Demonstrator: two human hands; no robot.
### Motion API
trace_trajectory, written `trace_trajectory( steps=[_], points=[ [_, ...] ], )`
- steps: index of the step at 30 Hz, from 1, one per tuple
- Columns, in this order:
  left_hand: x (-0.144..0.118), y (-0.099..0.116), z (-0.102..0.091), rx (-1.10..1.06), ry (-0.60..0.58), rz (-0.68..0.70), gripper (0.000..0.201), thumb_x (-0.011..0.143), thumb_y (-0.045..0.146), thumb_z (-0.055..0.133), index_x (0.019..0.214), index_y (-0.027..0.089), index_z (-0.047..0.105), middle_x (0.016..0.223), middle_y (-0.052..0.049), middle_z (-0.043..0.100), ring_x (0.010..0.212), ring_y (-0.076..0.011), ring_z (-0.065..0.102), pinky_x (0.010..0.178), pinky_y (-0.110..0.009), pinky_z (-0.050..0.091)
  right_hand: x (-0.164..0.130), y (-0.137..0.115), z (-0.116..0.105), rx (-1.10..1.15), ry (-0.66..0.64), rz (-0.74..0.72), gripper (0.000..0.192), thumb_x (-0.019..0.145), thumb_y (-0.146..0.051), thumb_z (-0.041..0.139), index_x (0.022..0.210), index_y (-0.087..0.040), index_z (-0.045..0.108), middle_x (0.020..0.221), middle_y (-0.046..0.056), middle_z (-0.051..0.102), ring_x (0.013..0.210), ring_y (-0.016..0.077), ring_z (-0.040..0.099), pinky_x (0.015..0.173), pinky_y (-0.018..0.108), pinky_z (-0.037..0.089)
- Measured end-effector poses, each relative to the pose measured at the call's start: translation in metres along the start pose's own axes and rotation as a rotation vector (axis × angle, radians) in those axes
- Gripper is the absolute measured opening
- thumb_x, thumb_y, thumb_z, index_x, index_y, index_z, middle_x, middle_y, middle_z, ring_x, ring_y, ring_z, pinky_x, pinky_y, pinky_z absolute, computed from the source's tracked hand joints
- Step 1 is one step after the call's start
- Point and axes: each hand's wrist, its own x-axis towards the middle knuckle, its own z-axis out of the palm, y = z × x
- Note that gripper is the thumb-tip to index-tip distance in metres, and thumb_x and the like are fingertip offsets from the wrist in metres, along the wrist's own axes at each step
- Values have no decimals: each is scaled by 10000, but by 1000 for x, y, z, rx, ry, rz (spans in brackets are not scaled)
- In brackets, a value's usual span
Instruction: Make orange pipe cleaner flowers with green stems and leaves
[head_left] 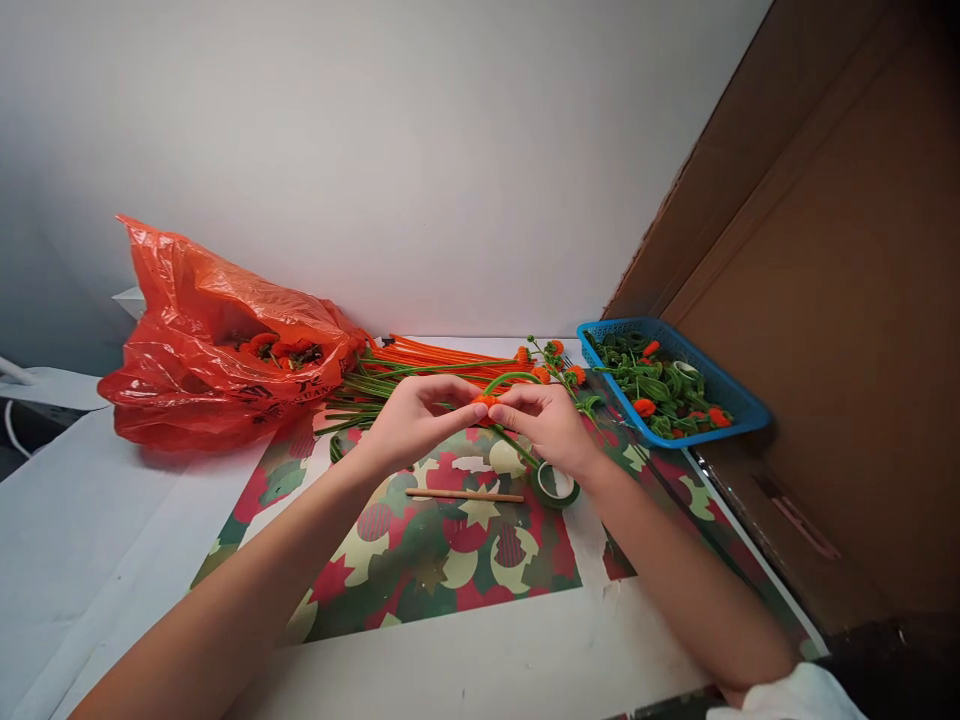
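My left hand and my right hand meet over the patterned sheet. Between their thumbs and fingertips is a small fuzzy orange pipe-cleaner flower. A green pipe cleaner arches up from the flower toward my right hand, and a green strip runs down to a roll of green floral tape. Below my hands a thin wooden stick lies on the sheet. Orange pipe cleaners and green pipe cleaners are spread out behind them. My fingers partly cover the flower.
A red plastic bag with orange flowers inside stands at the left. At the right, a blue basket holds green and orange pieces. Several finished-looking orange flowers lie beside it. A cardboard panel rises along the right side.
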Motion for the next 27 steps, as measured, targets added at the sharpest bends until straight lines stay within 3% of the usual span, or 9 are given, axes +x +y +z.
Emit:
trace_trajectory(
  steps=[3,7,13,20,27],
  points=[
    [1,0,0,-85,-63,-61,253,688,385,785,734,145,718,693,-40,706,640,-166,655,576,-257,544,-1,-3,-3,-183,-22,-128,218,770,-407,718,716,-197,744,649,6,614,611,130,498,585,269,370],
    [-1,1,1,-52,-1,-26,241,676,367,795,719,147,708,686,-28,682,625,-152,628,546,-238,512,-1,-7,-6,-332,-30,-229,231,824,-385,671,690,-202,717,618,-3,559,604,131,461,591,272,348],
    [-3,0,5,-29,19,-8,244,706,372,758,688,144,672,653,-6,637,605,-134,587,545,-232,480,-1,-6,-5,-375,-33,-232,255,845,-381,646,679,-190,678,627,2,550,627,137,464,597,268,355],
    [-3,1,8,-124,46,-97,196,673,290,757,659,137,635,632,17,587,605,-104,542,565,-206,445,-1,-6,-4,-395,-22,-230,219,840,-327,659,686,-172,674,635,-8,549,608,119,473,578,247,368],
    [0,-3,7,-279,17,-170,199,690,324,767,730,147,686,674,5,647,612,-104,576,596,-209,474,-2,-7,-3,-387,-38,-221,184,846,-289,645,726,-164,706,646,-11,576,600,101,486,575,230,374]
  ],
)
